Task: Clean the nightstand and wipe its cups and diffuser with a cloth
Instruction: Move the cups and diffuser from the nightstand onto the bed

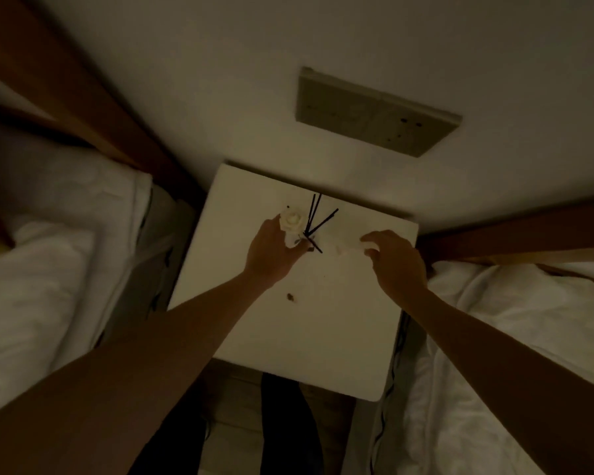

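Observation:
The white nightstand (309, 337) stands against the wall between two beds. My left hand (273, 250) grips the reed diffuser (302, 234), a small pale bottle with a white flower (292, 219) and several black sticks fanning up from it. My right hand (396, 260) is over the right rear of the top, its fingers curled on a white cloth (348, 243) that barely stands out from the surface. A small brown speck (291, 297) lies near the middle of the top. No cups are in view.
White bedding lies on the left bed (48, 269) and the right bed (511, 337), each with a wooden headboard. A wall socket plate (374, 111) is above the nightstand. Dark cables (396, 354) hang along its right side. The room is dim.

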